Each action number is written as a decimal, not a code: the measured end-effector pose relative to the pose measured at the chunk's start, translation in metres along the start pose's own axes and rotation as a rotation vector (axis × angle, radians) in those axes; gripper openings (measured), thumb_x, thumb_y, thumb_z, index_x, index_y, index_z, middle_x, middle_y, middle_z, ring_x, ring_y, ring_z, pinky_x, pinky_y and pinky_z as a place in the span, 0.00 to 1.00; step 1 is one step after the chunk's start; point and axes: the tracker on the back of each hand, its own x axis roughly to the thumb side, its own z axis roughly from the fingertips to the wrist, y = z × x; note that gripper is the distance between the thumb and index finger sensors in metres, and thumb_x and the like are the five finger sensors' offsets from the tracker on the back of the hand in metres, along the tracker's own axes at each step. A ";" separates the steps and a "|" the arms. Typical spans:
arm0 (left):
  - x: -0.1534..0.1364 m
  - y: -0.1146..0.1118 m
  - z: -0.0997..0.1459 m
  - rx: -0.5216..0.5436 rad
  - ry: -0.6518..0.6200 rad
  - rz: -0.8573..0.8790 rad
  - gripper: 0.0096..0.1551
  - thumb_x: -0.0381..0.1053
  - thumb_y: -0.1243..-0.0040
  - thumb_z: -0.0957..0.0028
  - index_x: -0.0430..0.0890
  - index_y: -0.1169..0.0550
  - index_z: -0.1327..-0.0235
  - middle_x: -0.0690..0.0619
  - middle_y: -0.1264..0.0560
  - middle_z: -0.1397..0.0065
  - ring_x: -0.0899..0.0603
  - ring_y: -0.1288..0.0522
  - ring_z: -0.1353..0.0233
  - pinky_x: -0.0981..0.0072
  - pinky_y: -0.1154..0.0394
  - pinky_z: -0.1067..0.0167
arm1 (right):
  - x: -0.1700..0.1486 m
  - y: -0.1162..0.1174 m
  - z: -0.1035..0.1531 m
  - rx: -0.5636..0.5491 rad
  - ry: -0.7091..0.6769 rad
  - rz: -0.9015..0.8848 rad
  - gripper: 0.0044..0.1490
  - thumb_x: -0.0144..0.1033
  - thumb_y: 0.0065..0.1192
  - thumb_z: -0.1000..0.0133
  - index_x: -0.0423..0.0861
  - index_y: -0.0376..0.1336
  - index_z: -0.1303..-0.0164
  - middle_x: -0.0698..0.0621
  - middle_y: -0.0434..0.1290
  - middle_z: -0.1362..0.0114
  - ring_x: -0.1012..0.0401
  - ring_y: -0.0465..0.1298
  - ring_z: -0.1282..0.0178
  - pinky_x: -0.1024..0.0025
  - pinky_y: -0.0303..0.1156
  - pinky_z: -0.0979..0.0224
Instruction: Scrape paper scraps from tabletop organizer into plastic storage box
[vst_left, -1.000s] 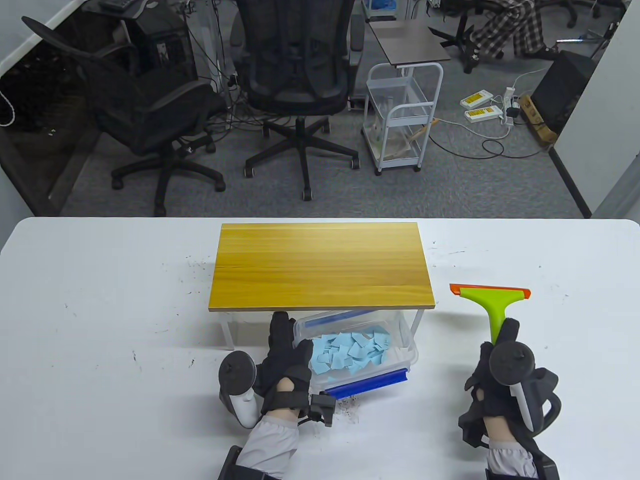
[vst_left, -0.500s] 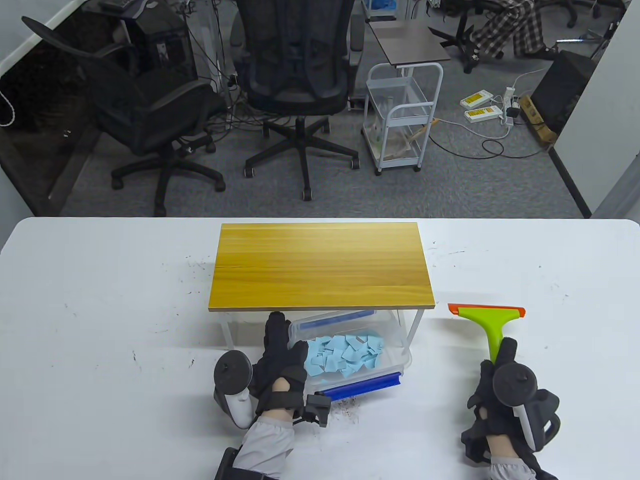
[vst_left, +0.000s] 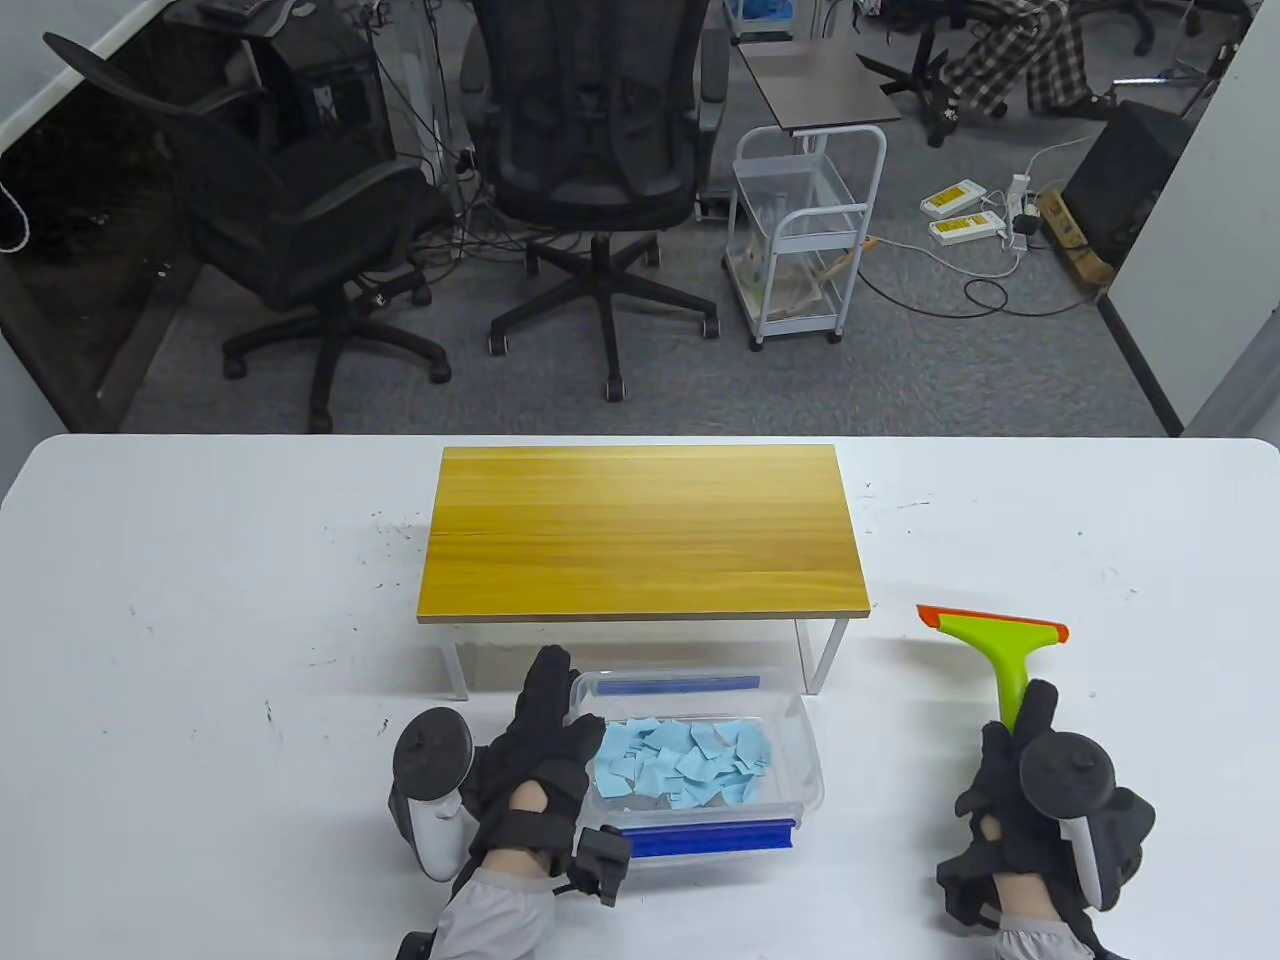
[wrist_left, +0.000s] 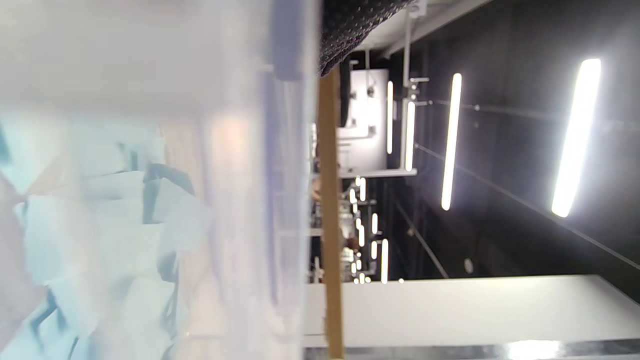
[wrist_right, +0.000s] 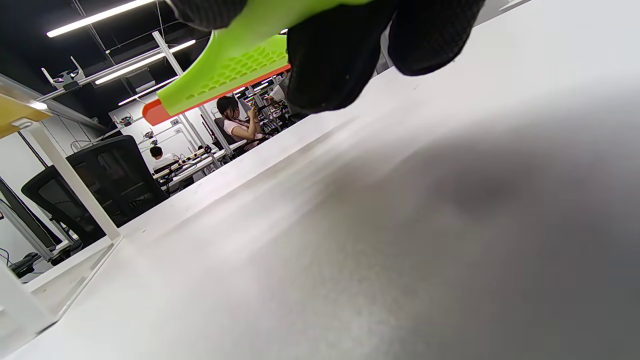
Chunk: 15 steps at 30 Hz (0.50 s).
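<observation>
On the white worktop (vst_left: 200, 560), my left hand (vst_left: 535, 745) grips the left end of the clear plastic storage box (vst_left: 805, 765), fingers laid along its rim and thumb over the edge, while my right hand (vst_left: 1020, 790) is curled round the handle of the lime-green scraper (vst_left: 1005, 650), its orange blade pointing toward 12 o'clock. The box sits just at 6 o'clock of the wood-topped tabletop organizer (vst_left: 640, 530), in front of its white legs, with blue latches on its near and far ends. Light blue paper scraps (vst_left: 685, 760) lie heaped inside it. The scraper lies well apart from the box, at about 3 o'clock of it, near the organizer's right leg. From the left wrist view, the box wall (wrist_left: 240, 200) fills the frame, blurred, with the scraps (wrist_left: 100, 225) showing through it. From the right wrist view, my gloved fingers (wrist_right: 340, 55) wrap the green handle (wrist_right: 240, 60) above the bare worktop (wrist_right: 400, 225).
</observation>
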 end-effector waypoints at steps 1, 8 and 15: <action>0.008 0.004 0.002 -0.003 -0.015 0.005 0.44 0.31 0.37 0.47 0.38 0.44 0.18 0.30 0.51 0.15 0.28 0.39 0.18 0.37 0.37 0.26 | 0.000 0.000 0.000 0.002 -0.001 -0.001 0.42 0.40 0.58 0.50 0.49 0.50 0.25 0.41 0.73 0.34 0.55 0.82 0.54 0.45 0.73 0.38; 0.063 0.046 0.006 0.073 -0.098 0.080 0.45 0.31 0.38 0.46 0.38 0.46 0.17 0.31 0.52 0.15 0.29 0.40 0.18 0.37 0.38 0.26 | 0.001 0.001 0.001 0.018 -0.010 -0.006 0.41 0.40 0.58 0.50 0.49 0.50 0.25 0.41 0.73 0.34 0.55 0.82 0.54 0.45 0.73 0.38; 0.094 0.101 0.009 0.371 -0.172 0.093 0.45 0.31 0.39 0.45 0.38 0.47 0.17 0.30 0.53 0.15 0.29 0.40 0.18 0.37 0.38 0.26 | 0.001 0.002 0.000 0.024 -0.015 -0.010 0.41 0.40 0.58 0.50 0.49 0.50 0.25 0.41 0.73 0.34 0.55 0.82 0.54 0.45 0.73 0.38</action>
